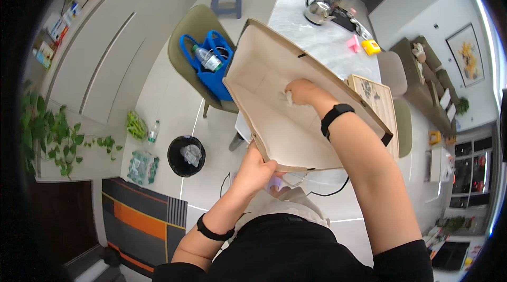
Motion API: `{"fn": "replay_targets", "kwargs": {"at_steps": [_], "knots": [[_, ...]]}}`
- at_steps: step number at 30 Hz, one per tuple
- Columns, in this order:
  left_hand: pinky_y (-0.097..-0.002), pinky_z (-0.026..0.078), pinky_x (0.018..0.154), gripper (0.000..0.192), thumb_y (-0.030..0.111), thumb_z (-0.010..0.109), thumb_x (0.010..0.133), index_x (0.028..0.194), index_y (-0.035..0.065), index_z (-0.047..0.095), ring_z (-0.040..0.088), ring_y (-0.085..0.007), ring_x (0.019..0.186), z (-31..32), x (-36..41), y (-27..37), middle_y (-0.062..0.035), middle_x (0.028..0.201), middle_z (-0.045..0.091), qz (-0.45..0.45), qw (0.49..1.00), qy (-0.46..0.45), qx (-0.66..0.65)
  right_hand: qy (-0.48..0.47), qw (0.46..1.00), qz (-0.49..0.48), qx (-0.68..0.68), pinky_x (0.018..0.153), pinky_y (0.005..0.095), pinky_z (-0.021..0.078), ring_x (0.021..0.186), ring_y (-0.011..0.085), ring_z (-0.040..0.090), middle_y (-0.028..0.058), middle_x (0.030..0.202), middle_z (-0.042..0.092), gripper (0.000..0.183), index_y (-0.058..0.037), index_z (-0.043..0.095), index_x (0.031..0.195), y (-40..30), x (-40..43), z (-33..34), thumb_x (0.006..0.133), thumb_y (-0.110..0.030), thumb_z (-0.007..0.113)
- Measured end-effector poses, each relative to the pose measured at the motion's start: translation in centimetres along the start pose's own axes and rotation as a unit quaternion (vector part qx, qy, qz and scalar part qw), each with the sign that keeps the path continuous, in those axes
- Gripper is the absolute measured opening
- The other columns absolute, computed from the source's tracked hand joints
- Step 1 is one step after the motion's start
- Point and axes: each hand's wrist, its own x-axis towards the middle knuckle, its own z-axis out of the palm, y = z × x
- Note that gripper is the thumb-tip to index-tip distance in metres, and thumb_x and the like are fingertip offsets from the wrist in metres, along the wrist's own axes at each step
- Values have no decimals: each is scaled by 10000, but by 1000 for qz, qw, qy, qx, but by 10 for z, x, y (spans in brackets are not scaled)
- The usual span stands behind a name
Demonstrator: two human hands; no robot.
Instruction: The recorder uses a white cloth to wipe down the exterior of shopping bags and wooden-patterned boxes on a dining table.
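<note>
A large paper carrier bag (253,80) with a pale beige inside lies tilted before me, its wide mouth facing up towards me. My left hand (255,169) grips the near left rim of the bag, thumb over the edge. My right hand (303,92) is inside the bag, closed on a crumpled white tissue or cloth (288,99) against the bag's inner wall. Rope handles (299,181) hang at the near rim. Just beyond the bag's right side is a wooden box (376,100) with a dark printed picture on its lid.
Behind the bag stands a marble-topped table (289,16) with a steel kettle (318,10) and a yellow pack (371,47). A green chair (186,24) at the left holds a blue bag (216,82). A black-lined waste bin (186,173) stands on the floor.
</note>
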Motion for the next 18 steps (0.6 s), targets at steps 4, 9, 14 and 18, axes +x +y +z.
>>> {"fn": "replay_targets", "kwargs": {"at_steps": [4,9,14,18], "knots": [[-316,620,675,520,-91,449,814,1330,-52,400,667,-279,976,-23,-2,3,-180,1233,536,44,994,-24,100,-211,969,-28,-124,899,391,503,1149,275,591,102,1242,637,568,-164,587,1329,-2,21,-28,784,-13,526],[-422,564,749,718,3,458,735,1412,-141,268,669,-405,878,-35,1,17,-396,1161,539,40,952,17,304,-355,926,-83,102,857,395,535,1128,262,586,100,1264,598,586,-146,533,1377,-63,11,-69,800,-45,547],[-460,507,852,801,44,481,730,1431,-185,169,632,-460,916,-19,1,33,-386,1005,600,38,882,45,468,-191,946,-218,-147,847,418,525,1100,324,614,167,1226,636,477,-87,611,1268,-89,19,-67,792,-64,598],[-440,515,846,754,24,447,742,1424,-184,201,661,-416,894,-24,0,28,-388,1100,574,140,878,-22,457,-168,913,-186,-321,875,443,509,1090,321,613,142,1217,645,386,-126,631,1231,-62,44,-46,861,-232,595]]}}
